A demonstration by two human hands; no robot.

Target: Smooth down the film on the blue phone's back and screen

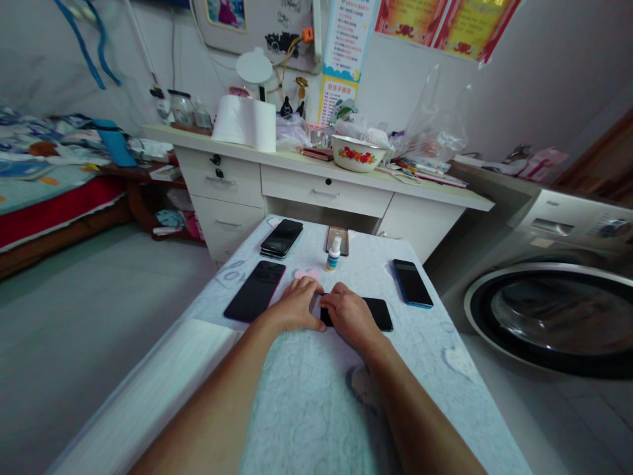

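A black phone (378,313) lies flat, crosswise, on the cloth-covered table. My right hand (349,313) rests over its left part with the fingers curled together at its left end; whether they pinch anything is hidden. My left hand (299,305) is at that same end, thumb and fingers apart, the thumb close to the phone's edge. Beyond the hands stands a small white spray bottle (333,254) with a blue and yellow label. A pink item (306,273) lies just past my left hand. To the left is a large dark tablet-like device (256,290).
Stacked phones (281,238) lie at the table's far left, a brown-edged case (337,240) behind the bottle, and a blue-edged phone (413,284) at the right. A white desk (326,191) stands behind, with a washing machine (558,290) to the right.
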